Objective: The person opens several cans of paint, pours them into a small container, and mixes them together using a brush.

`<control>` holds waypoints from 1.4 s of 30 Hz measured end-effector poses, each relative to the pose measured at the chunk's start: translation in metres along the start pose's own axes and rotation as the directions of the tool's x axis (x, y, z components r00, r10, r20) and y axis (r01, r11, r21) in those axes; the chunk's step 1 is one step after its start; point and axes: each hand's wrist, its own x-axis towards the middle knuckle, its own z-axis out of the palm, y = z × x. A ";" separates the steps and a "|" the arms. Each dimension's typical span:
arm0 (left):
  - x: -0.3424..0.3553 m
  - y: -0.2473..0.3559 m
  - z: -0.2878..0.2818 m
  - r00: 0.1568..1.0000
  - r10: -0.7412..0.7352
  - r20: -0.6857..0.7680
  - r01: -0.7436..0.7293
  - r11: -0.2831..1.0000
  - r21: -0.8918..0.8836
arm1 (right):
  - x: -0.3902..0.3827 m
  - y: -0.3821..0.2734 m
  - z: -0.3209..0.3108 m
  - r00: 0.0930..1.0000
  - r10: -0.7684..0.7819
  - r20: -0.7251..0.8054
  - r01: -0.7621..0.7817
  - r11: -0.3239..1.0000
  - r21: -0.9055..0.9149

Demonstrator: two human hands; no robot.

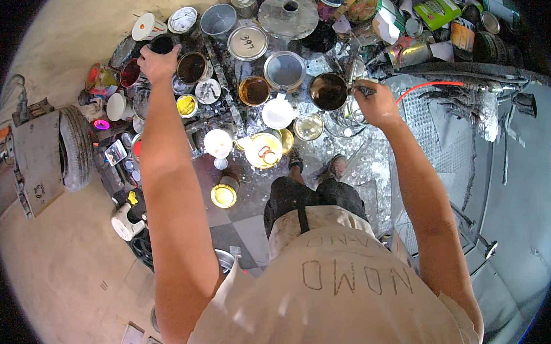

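My left hand [160, 65] reaches to the far left of the cluttered work surface, its fingers closed round a small black container [162, 44]. Below it stand an open can with dark brown contents [191, 67] and a can with a yellow top [187, 105]. On the right, my right hand [378, 105] is closed at the side of a round metal pot [328, 91], dark brown and glossy inside. What exactly its fingers grip on the pot's side is hard to make out. Left of the pot are a can of brown liquid [254, 90] and a white round lid [278, 113].
Paint cans and lids crowd the surface, among them a large lid [248, 43] and a yellow-rimmed can [223, 196] on the floor. Tins and bottles pile up at the far right, with a green can [437, 11]. A red hose [428, 85] runs at right; a tyre [76, 148] stands left.
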 end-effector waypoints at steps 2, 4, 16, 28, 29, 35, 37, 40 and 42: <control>0.001 0.003 -0.003 0.998 -0.034 0.049 0.030 0.995 0.092 | 0.000 -0.003 -0.002 0.981 -0.165 -0.102 0.172 0.983 0.071; 0.002 0.007 -0.008 0.995 -0.055 0.088 0.042 0.988 0.147 | 0.000 -0.006 -0.001 0.981 -0.189 -0.035 0.192 0.971 0.140; 0.003 0.003 -0.012 0.982 0.135 0.128 -0.152 0.980 0.129 | -0.004 -0.003 0.004 0.996 -0.057 -0.070 0.055 0.998 -0.023; -0.014 -0.005 -0.048 0.960 0.228 -0.162 -0.248 0.962 -0.117 | 0.000 0.002 0.008 0.999 -0.004 -0.049 0.001 0.997 -0.071; -0.021 -0.010 -0.056 0.954 0.213 -0.210 -0.255 0.946 -0.199 | 0.000 0.000 0.008 0.989 -0.042 -0.144 0.019 0.987 -0.160; -0.150 -0.056 -0.075 0.944 0.075 -0.323 -0.268 0.746 -0.610 | -0.004 -0.009 -0.004 0.999 -0.021 0.042 0.024 0.997 -0.078; -0.221 -0.074 -0.066 0.972 0.088 -0.220 -0.203 0.790 -0.578 | -0.005 -0.008 -0.006 0.991 -0.126 -0.055 0.119 0.986 -0.117; -0.317 -0.084 -0.052 0.996 0.044 0.082 0.000 0.883 -0.469 | -0.004 -0.005 -0.006 0.943 -0.330 -0.046 0.330 0.944 -0.005; -0.353 -0.077 -0.045 0.963 -0.041 0.268 0.179 0.837 -0.518 | -0.002 -0.003 -0.005 0.947 -0.317 -0.059 0.320 0.946 0.056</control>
